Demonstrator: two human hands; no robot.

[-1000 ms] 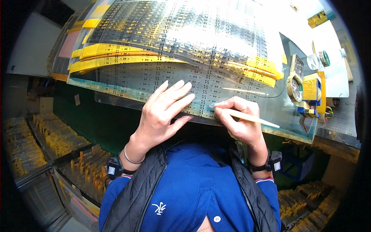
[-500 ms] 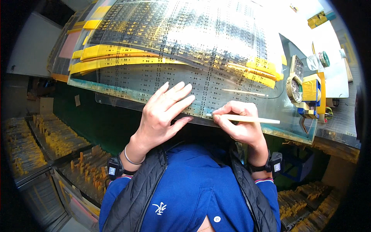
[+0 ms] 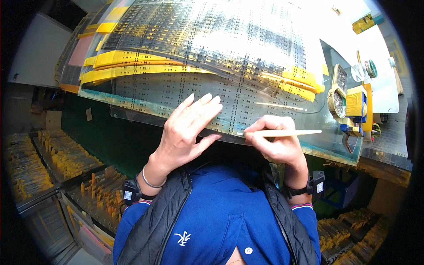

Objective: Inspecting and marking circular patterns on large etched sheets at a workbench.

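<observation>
While the clear perforated sheet (image 3: 185, 88) is pressed flat by the open left hand (image 3: 187, 132), a thin wooden stick (image 3: 287, 132) is pinched in the right hand (image 3: 274, 143), its long axis pointing rightward along the sheet's near edge.

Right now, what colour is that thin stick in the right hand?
Pale tan, like bare wood. The stick shows best in the head view, pinched in the right hand.

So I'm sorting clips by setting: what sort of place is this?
Probably a small-parts assembly workshop: clear perforated sheets taped with yellow strips, trays of small yellow parts, and the right hand holding a thin stick.
</observation>
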